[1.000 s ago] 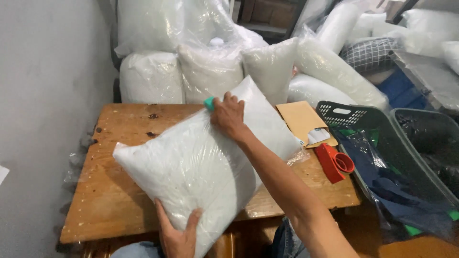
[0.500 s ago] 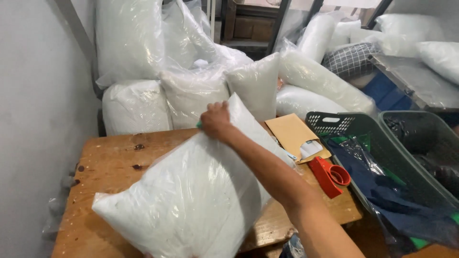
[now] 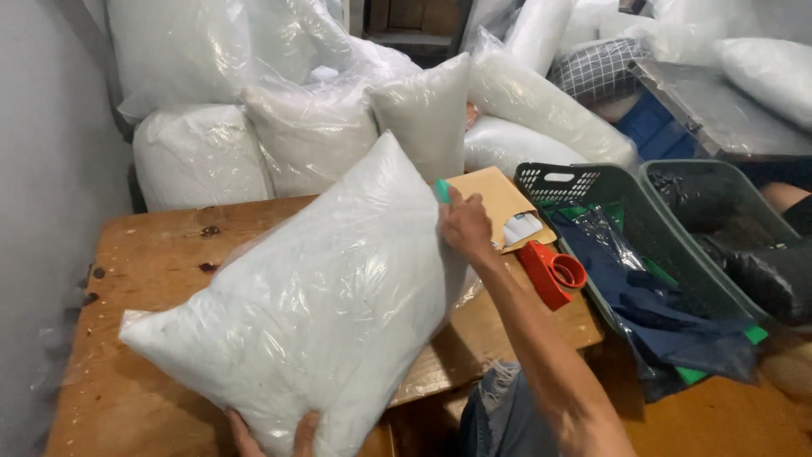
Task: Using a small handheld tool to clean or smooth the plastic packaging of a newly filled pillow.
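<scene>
Big white pillow in clear plastic wrap point(image 3: 321, 296) is held tilted above the wooden worktop point(image 3: 144, 254), one corner up near the middle of the view, the opposite corner low at the near edge, so most of its weight hangs in the air w/ little or no rest on the wood. Risk as I judge it: the wrap looks slick and loose, so the pillow could slide out of the lower grip and drop off the near edge; only fingertips show there. Second risk: the upper right edge sits just beside the brown envelope point(image 3: 495, 203) and near the red tape dispenser point(image 3: 550, 272), so a swing to the right could sweep them toward the green basket point(image 3: 592, 190) w/ the dark blue cloth. Also the plastic could tear if pinched too hard at the corner. Left hand point(image 3: 271, 427) comes in from below at the bottom edge, fingers curled up around the pillow's low end, closed on it from beneath; palm hidden. Right hand point(image 3: 463, 224) has the arm stretched forward and up from the lower right, wrist bent, fingers pressed on the pillow's right edge and closed around a small teal object point(image 3: 441, 189), kind unclear. More bagged pillows point(image 3: 304, 127) are stacked behind the worktop.
</scene>
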